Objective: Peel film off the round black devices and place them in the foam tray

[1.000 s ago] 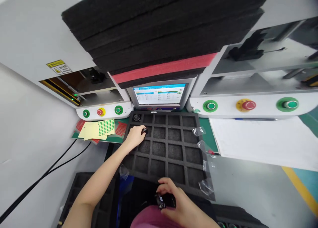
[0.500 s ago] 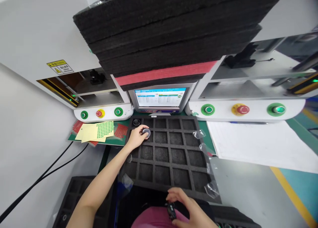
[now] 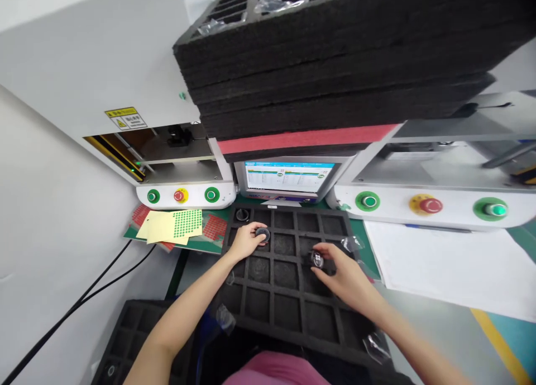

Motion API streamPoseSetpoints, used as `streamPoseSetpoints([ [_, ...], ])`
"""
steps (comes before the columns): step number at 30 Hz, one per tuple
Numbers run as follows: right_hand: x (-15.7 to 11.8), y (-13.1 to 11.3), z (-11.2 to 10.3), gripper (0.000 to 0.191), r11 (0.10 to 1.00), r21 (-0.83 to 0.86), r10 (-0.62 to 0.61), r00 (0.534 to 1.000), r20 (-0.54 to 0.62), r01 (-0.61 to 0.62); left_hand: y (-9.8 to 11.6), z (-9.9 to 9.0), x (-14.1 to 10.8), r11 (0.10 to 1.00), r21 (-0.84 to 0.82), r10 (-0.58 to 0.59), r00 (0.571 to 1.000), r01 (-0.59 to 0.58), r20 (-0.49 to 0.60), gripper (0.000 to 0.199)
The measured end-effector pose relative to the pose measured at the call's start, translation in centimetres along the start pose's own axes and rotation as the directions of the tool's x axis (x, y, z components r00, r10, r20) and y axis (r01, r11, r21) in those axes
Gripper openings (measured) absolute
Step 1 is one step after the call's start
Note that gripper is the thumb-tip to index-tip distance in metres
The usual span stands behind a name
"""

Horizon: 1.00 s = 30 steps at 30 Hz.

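My left hand (image 3: 248, 241) is closed on a round dark part (image 3: 263, 235) with a greyish face, over the upper left of a black foam tray (image 3: 307, 337). Between the thumb and fingers of my right hand (image 3: 337, 267) is a small black part (image 3: 317, 258) with a rounded face and white marks, held above the tray's right half. Its exact kind I cannot make out. Another round black part (image 3: 242, 214) sits in the far left corner pocket of the tray.
Behind the tray stands a screen (image 3: 288, 178), with a tall stack of black foam trays (image 3: 335, 77) above it. Button panels (image 3: 427, 206) flank the screen. Sticker sheets (image 3: 167, 227) lie left, white paper (image 3: 444, 267) right. Another foam tray (image 3: 138, 329) is at lower left.
My right hand has moved forward from near my lap to over the tray, carrying the small black part. My left hand still holds the round part near the same pocket. The view has shifted.
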State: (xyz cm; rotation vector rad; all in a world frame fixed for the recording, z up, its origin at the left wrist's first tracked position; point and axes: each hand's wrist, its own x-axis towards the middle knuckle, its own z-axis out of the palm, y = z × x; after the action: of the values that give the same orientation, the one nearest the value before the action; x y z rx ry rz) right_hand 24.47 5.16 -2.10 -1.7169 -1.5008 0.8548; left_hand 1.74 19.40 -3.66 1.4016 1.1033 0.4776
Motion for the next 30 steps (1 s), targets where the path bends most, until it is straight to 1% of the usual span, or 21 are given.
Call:
streamPoseSetpoints([
  [3,1.5,0.0,0.6,0.03,0.996,-0.071,-0.051,0.998,0.045,0.054,0.7,0.3,-0.9,0.999,0.044,0.032,0.999,-0.032,0.008,0.021],
  [7,2.3,-0.1,1.4,0.026,0.983,-0.141,-0.101,0.988,0.119,0.117,1.3,1.7,-2.6,0.984,0.155,0.089,0.996,-0.091,0.022,0.027],
  [10,2.5,0.1,1.8,0.025,0.974,-0.171,-0.125,0.981,0.148,0.15,1.6,2.8,-3.5,0.951,0.284,0.122,0.992,-0.124,0.024,0.02],
  [12,2.5,0.3,2.0,0.025,0.97,-0.179,-0.139,0.978,0.154,0.166,1.8,3.1,-3.7,0.913,0.38,0.151,0.988,-0.15,0.028,0.017],
  [15,2.3,0.7,2.2,0.027,0.967,-0.179,-0.155,0.978,0.142,0.18,2.3,2.9,-3.9,0.844,0.502,0.182,0.981,-0.189,0.064,0.017],
  [18,2.0,1.2,2.3,0.028,0.966,-0.176,-0.17,0.979,0.116,0.189,2.5,2.4,-3.9,0.78,0.583,0.195,0.973,-0.23,0.123,0.031],
  [20,1.8,1.6,2.4,0.028,0.963,-0.178,-0.186,0.978,0.095,0.2,2.4,2.3,-3.9,0.743,0.621,0.198,0.968,-0.25,0.154,0.041],
  [21,1.8,1.8,2.5,0.028,0.961,-0.181,-0.197,0.977,0.084,0.209,2.3,2.2,-3.9,0.726,0.638,0.2,0.967,-0.256,0.16,0.043],
  [25,1.7,2.7,3.0,0.029,0.943,-0.202,-0.262,0.964,0.042,0.265,1.8,2.6,-3.8,0.671,0.694,0.224,0.964,-0.261,0.145,0.043],
  [27,1.6,2.9,3.0,0.029,0.926,-0.219,-0.309,0.951,0.021,0.306,2.0,2.7,-3.9,0.647,0.712,0.247,0.959,-0.272,0.141,0.05],
  [29,1.2,3.0,2.5,0.031,0.906,-0.242,-0.359,0.933,-0.006,0.347,2.5,2.3,-4.1,0.628,0.722,0.279,0.95,-0.292,0.142,0.059],
  [30,1.0,3.0,2.1,0.031,0.895,-0.257,-0.382,0.924,-0.022,0.364,2.9,1.8,-4.1,0.619,0.726,0.299,0.945,-0.3,0.135,0.059],
])
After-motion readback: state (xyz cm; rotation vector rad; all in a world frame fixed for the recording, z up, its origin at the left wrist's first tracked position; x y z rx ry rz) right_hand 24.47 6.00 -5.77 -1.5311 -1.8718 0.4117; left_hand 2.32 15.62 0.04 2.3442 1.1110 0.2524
